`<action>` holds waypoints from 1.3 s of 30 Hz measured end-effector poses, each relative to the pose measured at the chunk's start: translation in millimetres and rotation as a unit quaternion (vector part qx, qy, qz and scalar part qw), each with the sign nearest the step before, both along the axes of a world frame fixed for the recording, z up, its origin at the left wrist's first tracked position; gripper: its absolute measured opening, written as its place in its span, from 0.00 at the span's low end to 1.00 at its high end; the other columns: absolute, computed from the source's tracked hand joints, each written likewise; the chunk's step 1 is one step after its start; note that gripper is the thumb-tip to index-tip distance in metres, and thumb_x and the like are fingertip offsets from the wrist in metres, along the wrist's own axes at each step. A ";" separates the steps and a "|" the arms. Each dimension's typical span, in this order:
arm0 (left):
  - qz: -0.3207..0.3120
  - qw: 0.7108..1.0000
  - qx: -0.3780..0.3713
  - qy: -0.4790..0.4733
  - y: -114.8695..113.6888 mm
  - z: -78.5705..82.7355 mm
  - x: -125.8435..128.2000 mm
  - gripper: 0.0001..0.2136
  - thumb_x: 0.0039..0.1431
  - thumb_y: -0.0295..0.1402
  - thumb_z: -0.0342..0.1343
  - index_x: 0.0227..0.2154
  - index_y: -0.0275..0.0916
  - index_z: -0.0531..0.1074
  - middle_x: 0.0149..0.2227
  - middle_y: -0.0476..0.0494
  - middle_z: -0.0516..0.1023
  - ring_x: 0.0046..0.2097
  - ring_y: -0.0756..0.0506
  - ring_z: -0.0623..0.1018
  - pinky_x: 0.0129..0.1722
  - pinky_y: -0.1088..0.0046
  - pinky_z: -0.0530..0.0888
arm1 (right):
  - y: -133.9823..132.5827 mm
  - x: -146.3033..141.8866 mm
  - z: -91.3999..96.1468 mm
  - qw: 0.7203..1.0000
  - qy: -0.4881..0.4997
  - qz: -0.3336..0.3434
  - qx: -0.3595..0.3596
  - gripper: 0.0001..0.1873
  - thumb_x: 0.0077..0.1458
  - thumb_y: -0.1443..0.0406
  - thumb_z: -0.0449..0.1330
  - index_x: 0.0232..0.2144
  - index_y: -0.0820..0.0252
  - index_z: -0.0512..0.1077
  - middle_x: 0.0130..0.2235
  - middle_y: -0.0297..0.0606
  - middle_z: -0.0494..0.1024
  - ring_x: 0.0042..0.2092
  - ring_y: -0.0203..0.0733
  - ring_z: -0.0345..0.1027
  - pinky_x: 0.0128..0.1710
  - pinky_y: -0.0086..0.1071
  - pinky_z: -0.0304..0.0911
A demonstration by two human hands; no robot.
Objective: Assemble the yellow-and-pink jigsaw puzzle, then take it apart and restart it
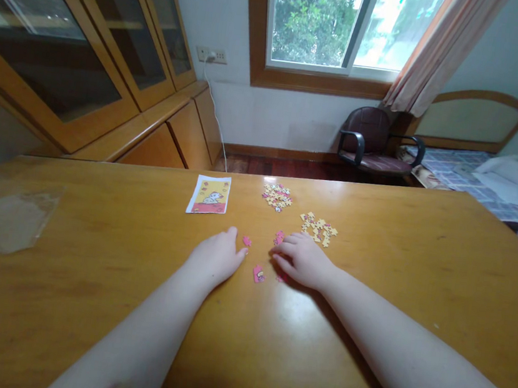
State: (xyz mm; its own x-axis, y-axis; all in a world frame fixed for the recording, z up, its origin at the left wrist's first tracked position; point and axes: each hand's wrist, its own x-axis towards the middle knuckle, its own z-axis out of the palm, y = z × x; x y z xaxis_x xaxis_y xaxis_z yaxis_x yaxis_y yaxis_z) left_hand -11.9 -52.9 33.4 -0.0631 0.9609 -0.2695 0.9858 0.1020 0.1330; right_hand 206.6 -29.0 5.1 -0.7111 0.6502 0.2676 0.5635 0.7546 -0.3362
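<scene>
Both of my hands rest on a wooden table [88, 274] among small jigsaw pieces. My left hand [219, 255] lies palm down with its fingers together and stretched out, its tips close to a pink piece [247, 241]. My right hand [302, 259] is curled over the table, its fingertips touching a pink piece [279, 237]. Whether it grips that piece is unclear. Another pink piece [258, 274] lies between the two hands. Two loose heaps of yellow pieces [277, 196] [318, 228] sit just beyond the hands.
A small picture card [210, 195] lies flat left of the heaps. A clear plastic bag [10, 223] lies at the table's left edge. Beyond the table are a dark armchair [378, 142], a wooden cabinet [92, 54], a window and a bed [492, 178].
</scene>
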 end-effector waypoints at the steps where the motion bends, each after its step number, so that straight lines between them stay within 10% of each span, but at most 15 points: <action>1: -0.008 1.000 0.000 -0.004 -1.1 -1.1 0.7 0.19 0.58 0.43 0.51 0.47 0.37 0.67 0.45 0.32 0.78 0.45 0.35 0.78 0.40 0.64 0.71 | 1.6 0.7 -0.9 1.000 0.002 -0.019 0.002 0.09 0.60 0.64 0.57 0.37 0.58 0.77 0.34 0.39 0.78 0.38 0.41 0.68 0.41 0.35 0.55; 15: -0.048 0.997 0.017 -0.052 -1.0 -6.6 9.5 0.07 0.58 0.36 0.52 0.31 0.39 0.71 0.35 0.42 0.79 0.37 0.41 0.78 0.31 0.69 0.66 | 13.1 5.6 -7.8 0.968 0.047 -0.245 -0.012 0.12 0.58 0.64 0.56 0.23 0.59 0.73 0.26 0.36 0.76 0.32 0.40 0.66 0.34 0.32 0.55; 22: -0.054 0.980 0.123 -0.145 3.6 -4.5 3.9 0.10 0.61 0.32 0.47 0.36 0.41 0.74 0.38 0.45 0.78 0.40 0.44 0.76 0.36 0.70 0.68 | 11.8 3.7 -6.6 0.971 0.044 -0.233 -0.019 0.13 0.58 0.64 0.55 0.23 0.59 0.73 0.26 0.36 0.76 0.32 0.39 0.66 0.34 0.31 0.55; 29: -0.228 0.962 0.078 -0.128 3.9 -3.5 -7.2 0.16 0.57 0.24 0.49 0.38 0.47 0.79 0.43 0.49 0.78 0.43 0.46 0.77 0.44 0.72 0.69 | 11.5 2.7 -5.0 0.973 0.046 -0.227 -0.023 0.13 0.58 0.64 0.56 0.23 0.59 0.74 0.26 0.36 0.75 0.31 0.38 0.65 0.35 0.31 0.55; 39: -0.170 0.981 0.056 -0.073 3.9 -2.6 1.2 0.08 0.58 0.35 0.54 0.35 0.44 0.78 0.39 0.46 0.79 0.40 0.43 0.77 0.38 0.70 0.70 | 11.2 1.7 -5.8 0.976 0.045 -0.212 -0.021 0.13 0.58 0.64 0.56 0.23 0.59 0.74 0.26 0.35 0.74 0.31 0.38 0.64 0.34 0.31 0.54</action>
State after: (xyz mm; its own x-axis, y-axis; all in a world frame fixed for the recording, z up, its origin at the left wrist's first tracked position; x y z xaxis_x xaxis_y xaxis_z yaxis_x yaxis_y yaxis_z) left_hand -10.8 -49.1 30.8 0.2980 0.9437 -0.1435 0.9300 -0.2532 0.2665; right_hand 208.3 -17.8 -0.7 -0.3498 0.8927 0.2842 0.7891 0.4443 -0.4243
